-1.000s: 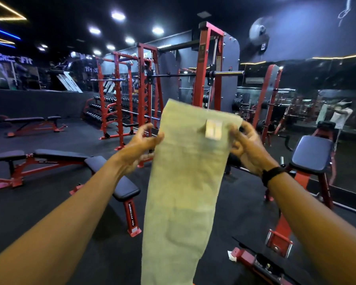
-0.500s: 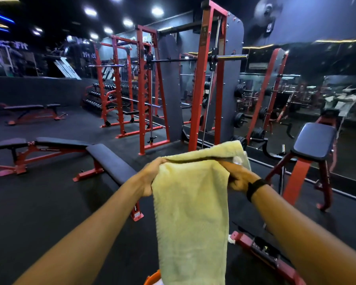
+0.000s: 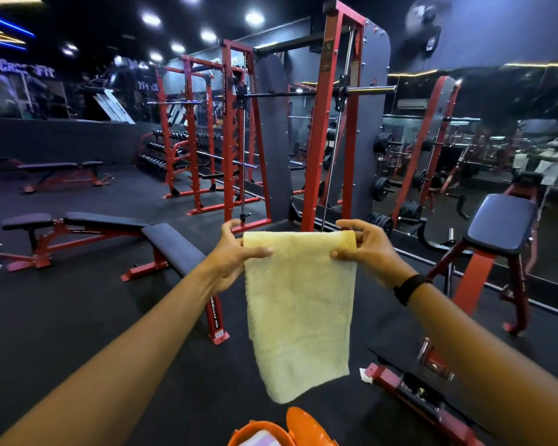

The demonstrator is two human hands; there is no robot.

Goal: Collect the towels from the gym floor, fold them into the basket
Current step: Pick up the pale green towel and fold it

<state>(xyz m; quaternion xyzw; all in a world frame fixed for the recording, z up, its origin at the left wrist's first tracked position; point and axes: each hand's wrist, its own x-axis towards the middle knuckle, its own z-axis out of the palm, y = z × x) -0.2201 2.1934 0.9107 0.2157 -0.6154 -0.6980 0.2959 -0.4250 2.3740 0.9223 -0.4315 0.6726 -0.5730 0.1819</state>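
A pale yellow towel [image 3: 298, 313] hangs in front of me, folded over at its top edge. My left hand [image 3: 236, 252] pinches its upper left corner and my right hand [image 3: 364, 249] pinches the upper right corner, both at chest height. The towel's lower end dangles just above an orange basket [image 3: 258, 431] at the bottom edge of the view. Something pale lies inside the basket; only the basket's rim and an upright orange part [image 3: 306, 424] show.
A black and red flat bench [image 3: 136, 233] stands at left, close to my left arm. A padded seat on a red frame [image 3: 500, 226] stands at right, with red frame parts [image 3: 409, 394] on the floor below. Red racks [image 3: 332, 123] and a mirror wall lie ahead.
The long hanging towel has been folded in half and lowered. My hands moved apart to its top corners. The view tilted down, and the orange basket came into sight.
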